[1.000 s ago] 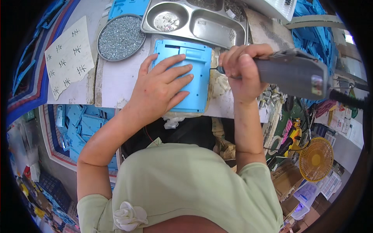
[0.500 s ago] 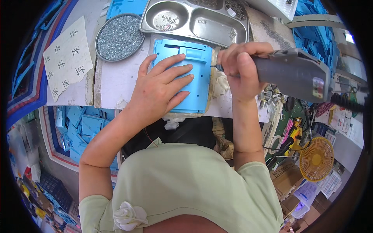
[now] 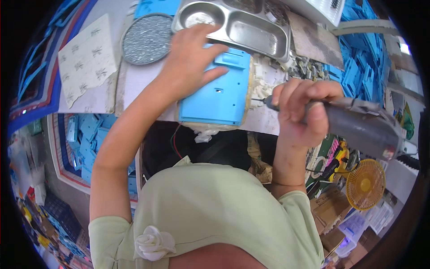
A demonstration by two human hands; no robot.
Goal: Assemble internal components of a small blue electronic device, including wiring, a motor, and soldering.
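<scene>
A light-blue plastic panel lies flat before me, with small holes and a raised rectangular part near its far edge. My left hand, slightly blurred, is over the panel's far left corner. Its fingers are spread and stretch toward the round compartment of a steel tray; nothing shows in them. In my right hand is a grey electric screwdriver, wrapped by the fingers. The screwdriver lies nearly level, its thin bit pointing left, just off the panel's right edge.
Left of the tray stands a round dish of small metal pieces. A marked paper sheet lies farther left. Small metal parts are heaped right of the panel. More blue panels fill a bin at lower left. A yellow fan is at right.
My left hand has come up off the panel and moved away from me toward the tray. The screwdriver has drawn back right and nearer to me, off the panel's edge.
</scene>
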